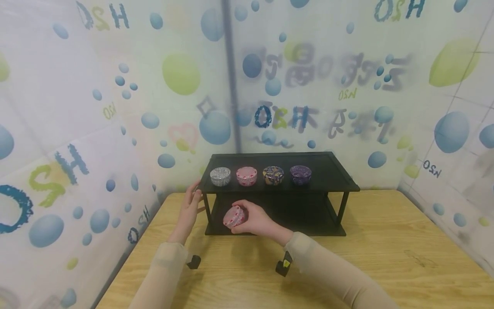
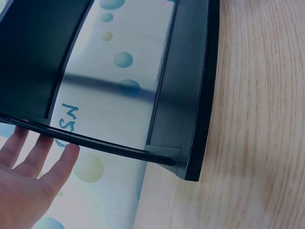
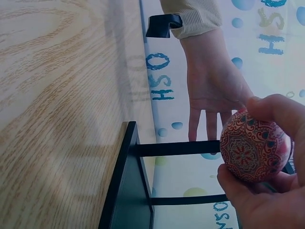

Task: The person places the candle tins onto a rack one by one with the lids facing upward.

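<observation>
My right hand (image 1: 257,219) pinches a small round pink-and-red patterned tin (image 1: 234,217) by its edge, thumb on one side and fingers on the other. It is in front of the left part of the lower level of a black two-tier shelf (image 1: 275,233). In the right wrist view the mandala-like face of the tin (image 3: 249,150) shows. My left hand (image 1: 189,212) is at the shelf's left end, its fairly straight fingers touching the post, as the left wrist view shows. Four similar tins line the top tier: silver-grey (image 1: 220,176), pink (image 1: 246,176), dark blue-and-gold (image 1: 273,175) and purple (image 1: 300,175).
The shelf stands on a light wooden table (image 1: 386,249), close to the back wall covering (image 1: 339,103) printed with bubbles and lettering. More of this sheeting hangs at left and right. Slim black posts (image 1: 341,209) join the two tiers at the ends.
</observation>
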Demonstrator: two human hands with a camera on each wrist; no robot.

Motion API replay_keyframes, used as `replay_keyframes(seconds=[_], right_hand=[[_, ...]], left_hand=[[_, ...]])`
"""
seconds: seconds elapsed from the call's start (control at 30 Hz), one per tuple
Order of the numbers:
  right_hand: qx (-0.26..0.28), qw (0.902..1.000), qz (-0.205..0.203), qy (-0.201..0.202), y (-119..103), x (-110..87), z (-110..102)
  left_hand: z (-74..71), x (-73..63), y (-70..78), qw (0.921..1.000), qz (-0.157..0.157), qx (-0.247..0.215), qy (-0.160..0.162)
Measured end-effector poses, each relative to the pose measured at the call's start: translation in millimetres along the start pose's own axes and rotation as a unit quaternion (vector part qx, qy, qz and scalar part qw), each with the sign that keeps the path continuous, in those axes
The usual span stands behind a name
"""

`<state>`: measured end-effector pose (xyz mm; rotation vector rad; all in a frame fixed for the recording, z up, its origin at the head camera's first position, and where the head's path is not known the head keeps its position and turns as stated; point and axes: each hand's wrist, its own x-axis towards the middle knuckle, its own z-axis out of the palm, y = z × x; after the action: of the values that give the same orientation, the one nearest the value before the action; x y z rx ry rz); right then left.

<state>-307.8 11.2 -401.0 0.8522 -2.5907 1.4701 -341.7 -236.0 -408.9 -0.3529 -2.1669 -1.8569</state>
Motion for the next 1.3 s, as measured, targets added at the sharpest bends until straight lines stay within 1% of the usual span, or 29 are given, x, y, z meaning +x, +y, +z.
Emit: replay_keyframes(seconds=[0.17, 0.43, 0.73, 0.93, 1.0, 1.07, 1.1, 1.23, 1.3], right_hand=[[0.010, 0.9999, 0.002, 0.001, 1, -1.2, 0], [0.030, 0.9995, 0.001, 0.000, 2, -2.5, 0], [0.043, 0.9991, -0.002, -0.002, 4, -2.9, 0], [0.050, 0.9988, 0.000, -0.004, 4, -3.3, -2], [0.050, 0.9987, -0.002, -0.003, 4, -3.2, -3], [0.052, 0.9987, -0.002, -0.003, 3, -3.9, -5], [0.055, 0.9985, -0.003, -0.004, 3, -4.2, -5], [0.060, 0.9982, -0.002, -0.005, 4, -5.9, -8], [0.061, 0.9981, -0.004, -0.004, 5, -5.9, -9]], left_hand=[[-0.9, -0.6, 0.6, 1.0000, -0.002, 0.002, -0.003], [-1.4, -1.0, 0.8, 0.9999, -0.002, -0.009, -0.010], [0.6, -1.0, 2.9, 1.0000, -0.001, 0.002, 0.005], [0.2, 0.4, 2.7, 1.0000, -0.002, 0.002, 0.005], [-0.4, 0.1, 5.5, 1.0000, -0.007, -0.004, 0.003], [0.1, -3.1, 14.2, 0.9999, -0.010, -0.009, -0.004], [-0.1, -3.4, 14.5, 0.9999, -0.010, -0.010, -0.005], [2.2, -10.1, 27.8, 0.9998, -0.010, -0.011, -0.016], [3.1, -10.4, 27.9, 0.9997, -0.010, -0.010, -0.018]])
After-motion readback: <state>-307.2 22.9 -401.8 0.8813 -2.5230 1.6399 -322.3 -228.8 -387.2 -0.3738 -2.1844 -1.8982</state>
